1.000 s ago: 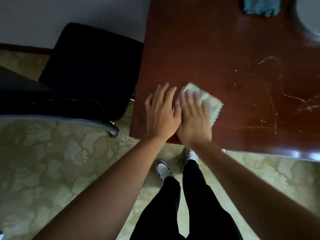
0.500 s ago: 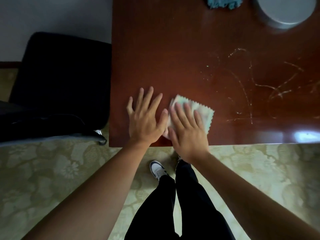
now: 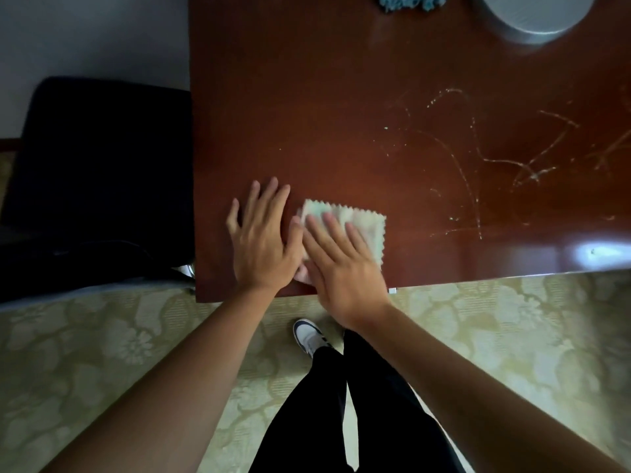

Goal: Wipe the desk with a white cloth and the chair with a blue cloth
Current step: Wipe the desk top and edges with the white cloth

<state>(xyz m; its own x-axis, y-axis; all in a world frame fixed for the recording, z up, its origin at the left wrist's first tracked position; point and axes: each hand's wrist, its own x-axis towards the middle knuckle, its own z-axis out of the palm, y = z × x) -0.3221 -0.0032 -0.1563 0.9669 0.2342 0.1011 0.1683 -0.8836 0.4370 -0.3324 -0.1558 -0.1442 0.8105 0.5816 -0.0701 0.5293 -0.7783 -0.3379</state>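
Your black trousers and one white sneaker stand on pale floral carpet. At the near edge of the reddish-brown desk, your left hand lies flat on bare wood, fingers straight, holding nothing. Your right hand presses flat on the white cloth, fingers extended. Pale streaks mark the desk to the right. Black chair beside the desk's left side. At the far edge: blue cloth, round grey container. Grey wall behind.
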